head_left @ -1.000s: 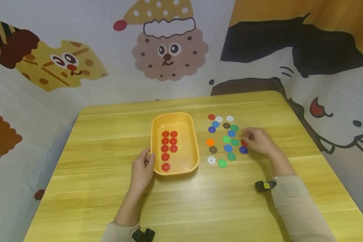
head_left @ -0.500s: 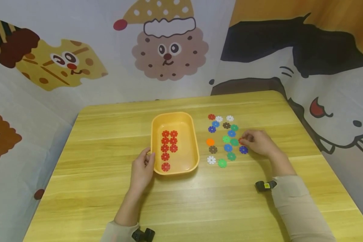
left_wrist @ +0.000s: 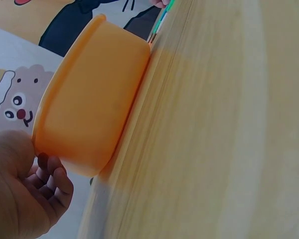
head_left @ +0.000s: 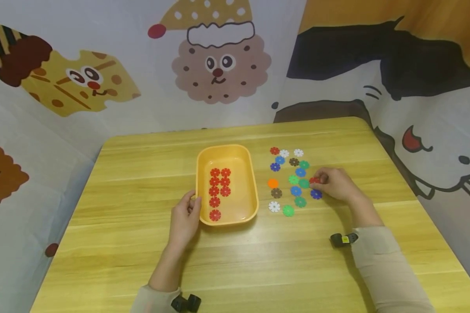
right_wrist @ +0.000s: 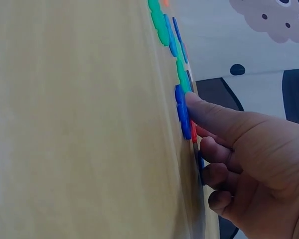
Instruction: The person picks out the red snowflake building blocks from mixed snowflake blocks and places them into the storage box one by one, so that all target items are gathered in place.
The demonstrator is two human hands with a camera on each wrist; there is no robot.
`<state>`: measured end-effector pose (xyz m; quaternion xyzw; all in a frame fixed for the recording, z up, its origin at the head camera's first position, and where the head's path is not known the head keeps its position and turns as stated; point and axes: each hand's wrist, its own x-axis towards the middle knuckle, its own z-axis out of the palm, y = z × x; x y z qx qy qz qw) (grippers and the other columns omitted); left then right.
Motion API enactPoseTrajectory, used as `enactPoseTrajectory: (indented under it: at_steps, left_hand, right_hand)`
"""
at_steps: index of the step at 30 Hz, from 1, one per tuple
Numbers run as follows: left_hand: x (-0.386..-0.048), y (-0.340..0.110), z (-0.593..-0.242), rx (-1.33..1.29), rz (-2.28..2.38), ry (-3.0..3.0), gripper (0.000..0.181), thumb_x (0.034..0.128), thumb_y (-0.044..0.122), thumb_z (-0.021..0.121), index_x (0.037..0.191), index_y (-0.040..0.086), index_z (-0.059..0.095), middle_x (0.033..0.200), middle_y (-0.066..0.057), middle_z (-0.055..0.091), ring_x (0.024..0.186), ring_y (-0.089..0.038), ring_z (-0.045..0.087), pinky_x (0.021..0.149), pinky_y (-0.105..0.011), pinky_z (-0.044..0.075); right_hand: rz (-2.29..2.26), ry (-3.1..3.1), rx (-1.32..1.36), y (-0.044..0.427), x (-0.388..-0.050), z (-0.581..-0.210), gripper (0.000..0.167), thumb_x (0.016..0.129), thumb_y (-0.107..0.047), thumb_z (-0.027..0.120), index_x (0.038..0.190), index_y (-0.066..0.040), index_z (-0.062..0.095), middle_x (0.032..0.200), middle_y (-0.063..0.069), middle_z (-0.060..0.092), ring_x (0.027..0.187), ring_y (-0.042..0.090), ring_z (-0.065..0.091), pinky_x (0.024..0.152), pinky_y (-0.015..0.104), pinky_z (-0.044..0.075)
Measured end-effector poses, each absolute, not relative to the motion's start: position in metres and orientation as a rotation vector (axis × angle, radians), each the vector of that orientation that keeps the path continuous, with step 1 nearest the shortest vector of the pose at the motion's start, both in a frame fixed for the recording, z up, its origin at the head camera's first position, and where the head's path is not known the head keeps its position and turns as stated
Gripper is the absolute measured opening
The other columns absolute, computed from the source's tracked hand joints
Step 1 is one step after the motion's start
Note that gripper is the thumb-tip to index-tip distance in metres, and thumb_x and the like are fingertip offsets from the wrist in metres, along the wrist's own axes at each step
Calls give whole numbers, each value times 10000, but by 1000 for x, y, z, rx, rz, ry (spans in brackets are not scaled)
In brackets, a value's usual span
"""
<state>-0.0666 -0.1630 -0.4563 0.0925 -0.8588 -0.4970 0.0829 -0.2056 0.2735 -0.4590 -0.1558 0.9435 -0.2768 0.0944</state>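
Observation:
My left hand holds the left rim of a yellow-orange tray, thumb at the rim and fingers curled under it; the left wrist view shows the tray's outer side. Inside lie several red snowflake discs, notched plastic pieces in two columns. My right hand is low at the right edge of a spread of loose discs, thumb and fingertips pinching a red snowflake disc, part of it hidden. Close by lie a dark blue disc and a green disc. In the right wrist view, red shows beside the thumb.
Several loose discs lie right of the tray: white, orange, brown, bright green, and a red one at the back. The wooden table ends at a cartoon-printed wall cloth.
The right thumb and fingertips have nudged the red disc slightly left, then back toward the hand and away from me. The left hand and tray stay put.

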Motion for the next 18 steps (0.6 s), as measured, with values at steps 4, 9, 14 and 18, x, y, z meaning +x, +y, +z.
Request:
enactPoseTrajectory:
  at_steps: [4, 9, 14, 18]
  left_hand:
    - [-66, -163, -456, 280, -1479, -2565, 394, 1047, 182, 572, 1367, -47, 570, 733, -62, 568, 595, -171, 486, 501, -225, 403]
    - [-67, -163, -457, 279, -1483, -2563, 392, 1046, 183, 573, 1367, -42, 574, 735, -63, 565, 596, -173, 486, 502, -225, 403]
    - [-67, -163, -458, 279, -1484, -2564, 389, 1048, 188, 571, 1367, -34, 577, 741, -63, 569, 600, -173, 486, 504, -225, 400]
    - [-66, -163, -459, 279, -1478, -2565, 392, 1049, 192, 569, 1368, -35, 576, 742, -65, 572, 603, -176, 483, 506, -226, 398]
  right_hand:
    - [-833, 2770, -431, 272, -205, -458, 332, 913, -257, 778, 1088, 4, 670, 887, 90, 644, 804, 236, 577, 737, 388, 480]
    - [-851, 2751, -412, 272, -205, -458, 341, 913, -253, 779, 1083, 13, 649, 975, 140, 641, 908, 300, 587, 808, 452, 484]
    - [-875, 2741, -418, 272, -205, -458, 324, 913, -230, 778, 1071, 0, 614, 1018, 150, 646, 959, 326, 591, 853, 476, 479]
    - [-871, 2738, -426, 272, -205, -458, 344, 911, -224, 779, 1111, -8, 600, 1024, 145, 664, 965, 323, 613, 870, 493, 492]
